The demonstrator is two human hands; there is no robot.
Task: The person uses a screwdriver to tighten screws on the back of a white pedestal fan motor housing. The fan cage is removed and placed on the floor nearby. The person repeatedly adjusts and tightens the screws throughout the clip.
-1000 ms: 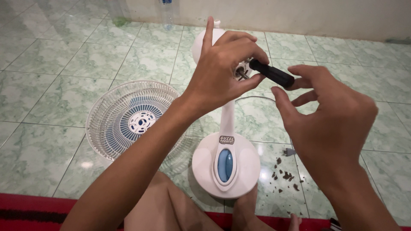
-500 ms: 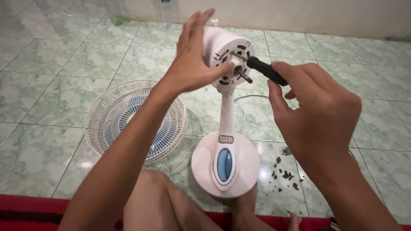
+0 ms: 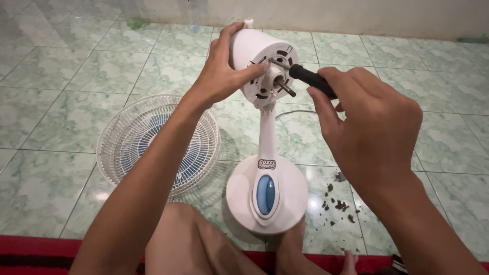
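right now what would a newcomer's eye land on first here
First the white fan motor housing at top centre, steadied by the left hand, while the right hand holds a black-handled screwdriver to its face. Then the fan's round base low in the middle, and the white grille lying on the green tiled floor at left.

The left hand (image 3: 221,76) slid off the motor face (image 3: 270,71) to grip the housing's side, baring the shaft (image 3: 284,87). The right hand (image 3: 372,127) brought the screwdriver (image 3: 305,76) tip onto the face.
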